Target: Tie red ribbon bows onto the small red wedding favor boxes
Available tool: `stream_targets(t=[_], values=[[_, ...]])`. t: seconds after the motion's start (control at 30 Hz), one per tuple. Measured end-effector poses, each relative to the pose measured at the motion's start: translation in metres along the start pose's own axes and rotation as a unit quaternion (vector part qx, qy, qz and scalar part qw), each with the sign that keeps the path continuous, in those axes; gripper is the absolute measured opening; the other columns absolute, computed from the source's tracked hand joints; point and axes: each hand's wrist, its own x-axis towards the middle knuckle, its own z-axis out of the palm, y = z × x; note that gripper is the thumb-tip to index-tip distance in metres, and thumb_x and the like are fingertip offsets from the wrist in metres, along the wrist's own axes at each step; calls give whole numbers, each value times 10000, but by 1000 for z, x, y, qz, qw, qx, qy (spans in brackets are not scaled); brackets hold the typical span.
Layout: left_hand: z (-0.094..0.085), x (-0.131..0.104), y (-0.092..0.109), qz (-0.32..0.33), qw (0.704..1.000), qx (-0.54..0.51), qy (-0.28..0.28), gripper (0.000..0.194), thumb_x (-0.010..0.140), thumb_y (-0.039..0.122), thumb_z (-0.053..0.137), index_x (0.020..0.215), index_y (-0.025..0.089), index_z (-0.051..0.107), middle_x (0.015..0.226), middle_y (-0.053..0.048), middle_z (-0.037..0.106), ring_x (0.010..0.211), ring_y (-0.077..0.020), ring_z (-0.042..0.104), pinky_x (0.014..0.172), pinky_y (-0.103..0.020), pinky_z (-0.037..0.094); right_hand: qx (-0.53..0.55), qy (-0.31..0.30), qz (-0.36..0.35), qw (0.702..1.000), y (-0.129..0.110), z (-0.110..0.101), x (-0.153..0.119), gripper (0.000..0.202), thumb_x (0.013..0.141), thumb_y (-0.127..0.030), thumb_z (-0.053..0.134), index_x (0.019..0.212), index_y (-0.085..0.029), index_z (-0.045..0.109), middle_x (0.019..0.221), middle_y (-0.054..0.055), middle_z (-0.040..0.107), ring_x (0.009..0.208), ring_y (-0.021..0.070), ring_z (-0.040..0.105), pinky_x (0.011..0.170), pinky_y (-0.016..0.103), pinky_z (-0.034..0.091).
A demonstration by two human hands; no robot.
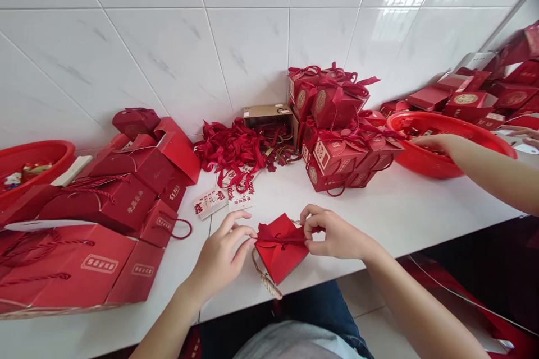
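A small red gift box point(283, 261) sits near the front edge of the white table, its folded top facing me. Across that top runs a dark red ribbon point(280, 237), crossed or knotted at the middle. My left hand point(225, 249) pinches one end of the ribbon between thumb and finger at the box's left. On the right, my right hand point(330, 234) is closed on the other end, fingers curled. A gold leaf-shaped charm on a cord point(269, 283) hangs by the box's lower left side.
Finished boxes with bows point(339, 151) are stacked behind. Loose ribbons point(229, 146) lie by a cardboard box point(267, 112) and printed cards point(210, 202). Red gift boxes point(101, 258) fill the left. Another person's hand point(438, 143) reaches into a red basket point(458, 165) at right.
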Motion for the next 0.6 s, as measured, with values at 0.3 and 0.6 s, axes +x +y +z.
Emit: stream_targets(t=[0.3, 0.6], values=[[1, 2, 2, 34, 997, -16, -68, 207, 922, 256, 504, 727, 197, 543, 1314, -105, 496, 1274, -300, 423, 1053, -498, 373, -3, -44, -27, 999, -1, 4, -1, 181, 656, -32, 618, 620, -186, 529, 1181, 62, 591, 1103, 236, 573, 968, 386, 404], [13, -16, -17, 18, 983, 179, 45, 145, 921, 285, 520, 822, 225, 607, 1263, -120, 506, 1243, -383, 406, 944, -595, 381, -50, -27, -16, 998, 6, 10, -7, 138, 738, -85, 595, 768, -215, 558, 1404, 94, 482, 1354, 280, 414, 1081, 453, 368]])
